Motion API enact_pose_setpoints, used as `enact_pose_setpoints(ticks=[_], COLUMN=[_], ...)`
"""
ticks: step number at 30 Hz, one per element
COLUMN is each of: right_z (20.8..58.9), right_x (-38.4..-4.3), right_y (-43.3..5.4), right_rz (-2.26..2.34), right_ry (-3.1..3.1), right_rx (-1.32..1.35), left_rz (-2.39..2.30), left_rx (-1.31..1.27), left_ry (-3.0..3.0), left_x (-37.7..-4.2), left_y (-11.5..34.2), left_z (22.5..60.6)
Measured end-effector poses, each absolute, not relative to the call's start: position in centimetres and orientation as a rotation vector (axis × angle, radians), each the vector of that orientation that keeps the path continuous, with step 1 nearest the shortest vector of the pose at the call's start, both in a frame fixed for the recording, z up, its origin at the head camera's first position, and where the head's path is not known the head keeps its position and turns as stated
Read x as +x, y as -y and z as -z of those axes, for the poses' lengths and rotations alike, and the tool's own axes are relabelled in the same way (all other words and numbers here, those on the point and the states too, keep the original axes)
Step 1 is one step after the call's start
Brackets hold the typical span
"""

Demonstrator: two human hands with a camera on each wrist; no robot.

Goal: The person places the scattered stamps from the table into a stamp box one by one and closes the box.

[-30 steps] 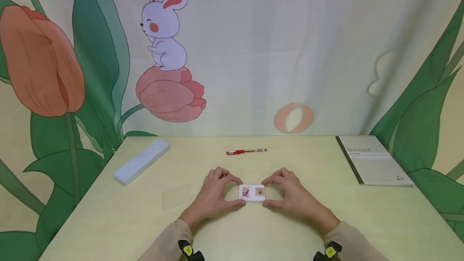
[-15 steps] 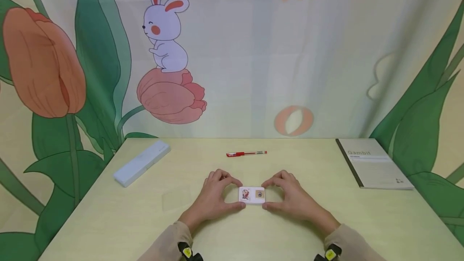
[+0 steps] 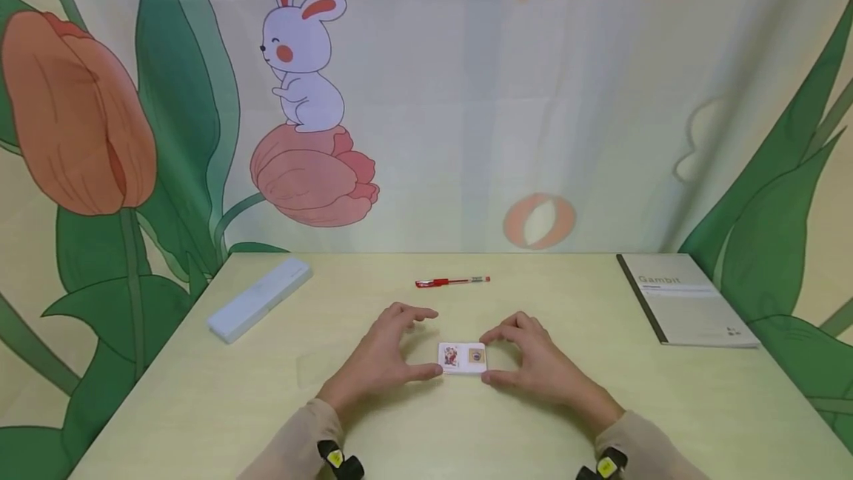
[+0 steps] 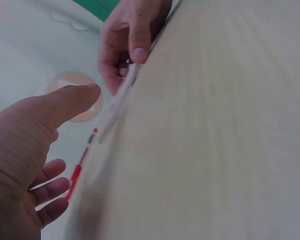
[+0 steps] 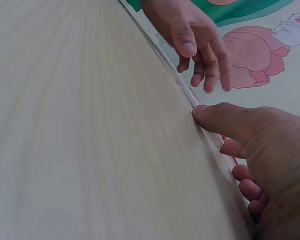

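Note:
A small flat white rectangular piece [image 3: 463, 367] bears two stamp-like pictures, a red figure on the left and a tan square on the right. My right hand [image 3: 536, 356] pinches its right end between thumb and fingers. Just off the left end is my left hand [image 3: 381, 352], thumb and fingers spread apart with nothing between them. In the left wrist view a gap shows between the left hand [image 4: 25, 130] and the thin edge of the white piece [image 4: 117, 102]. The right thumb [image 5: 217, 117] presses on the piece's edge in the right wrist view.
Behind the hands lies a red pen [image 3: 453, 282]. A pale blue-white long box [image 3: 261, 298] sits at the back left, and a grey notebook [image 3: 686, 302] at the back right. A faint clear sheet [image 3: 320, 365] lies left of my left hand.
My left hand has let go of the white piece's left end, spread its fingers and moved slightly left. The right hand keeps its pinch, and the piece stays in place.

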State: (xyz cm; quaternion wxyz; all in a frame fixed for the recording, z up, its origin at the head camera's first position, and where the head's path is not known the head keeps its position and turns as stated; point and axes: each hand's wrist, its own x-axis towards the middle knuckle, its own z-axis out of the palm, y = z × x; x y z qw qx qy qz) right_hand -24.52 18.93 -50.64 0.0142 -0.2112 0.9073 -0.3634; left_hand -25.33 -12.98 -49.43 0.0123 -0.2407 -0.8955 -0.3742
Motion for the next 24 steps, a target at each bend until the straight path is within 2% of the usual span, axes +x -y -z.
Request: enact_pose_setpoints(ticks=[12,24], right_z=[50.6,50.4], right_x=[-24.5,-24.4], right_y=[-18.9,-19.0], right_rz=[1.145,1.147], right_ry=[-2.824,-2.830], right_rx=[-0.666,-0.687], left_rz=[1.050,1.022], left_rx=[-0.663,-0.563], left_ry=[2.722,2.800], left_x=[-24.3,-22.1], left_y=[20.5,28.6], left_z=[45.3,46.9])
